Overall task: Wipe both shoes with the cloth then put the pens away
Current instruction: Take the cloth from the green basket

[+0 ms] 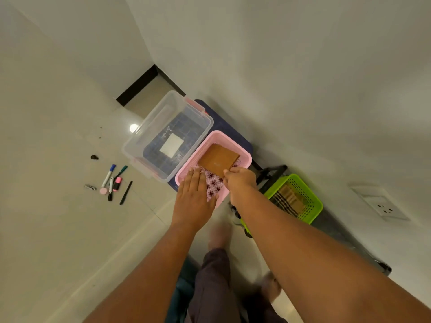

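A folded brown cloth (218,160) lies in a pink basket (242,153) on the floor by the wall. My right hand (240,179) pinches the cloth's near corner. My left hand (194,194) lies flat with straight fingers on the basket's near left rim. Several pens and markers (114,183) lie scattered on the tiled floor to the left, among them a blue-capped marker (108,174) and a pink highlighter (117,183). A shoe (235,212) shows only as a white and black edge below my right forearm.
A clear plastic box (149,136) with pink latches stands left of the pink basket on a dark blue mat (224,125). A green basket (312,201) with folded fabric sits right of it. A wall socket (382,207) is at the right. My legs and feet are below.
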